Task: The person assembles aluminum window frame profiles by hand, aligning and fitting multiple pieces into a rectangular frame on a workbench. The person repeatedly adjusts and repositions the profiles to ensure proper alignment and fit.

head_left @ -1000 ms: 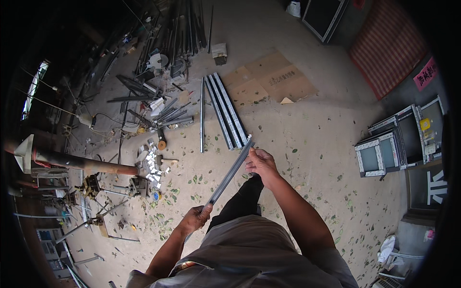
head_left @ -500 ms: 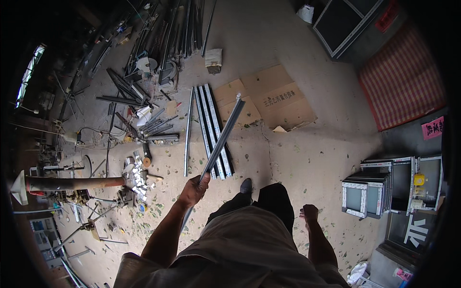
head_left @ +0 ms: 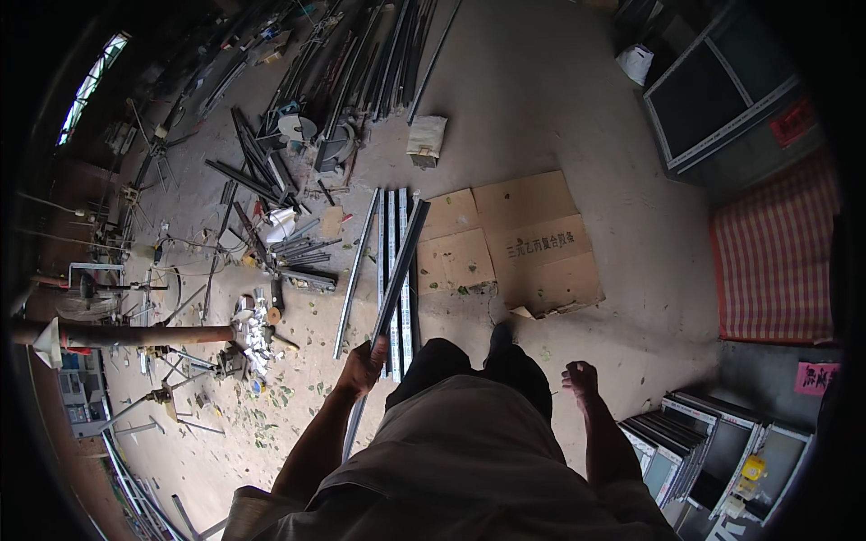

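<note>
My left hand [head_left: 363, 367] is wrapped round a long dark metal profile bar [head_left: 402, 266]. The bar slants from beside my left forearm up and away to the right. Behind it on the floor lie several long profile bars with pale strips [head_left: 391, 225], side by side and partly hidden by the held one. A single thin silver bar [head_left: 358, 275] lies a little to their left. At my right side hangs my right hand [head_left: 580, 379], fingers loosely curled and a little apart, with nothing seen in it.
Flattened cardboard [head_left: 532, 216] lies ahead on the right. Farther left are a cut-off saw [head_left: 296, 128], piled dark bars [head_left: 257, 167] and white offcuts [head_left: 254, 329]. A brown pole-like cylinder [head_left: 162, 335] juts in from the left. Framed panels [head_left: 672, 442] stand at right, near a checked cloth [head_left: 767, 261].
I have moved forward: the floor bars and cardboard now sit nearer my body. The held bar stands a little steeper, still in my left hand. The view has turned slightly.
</note>
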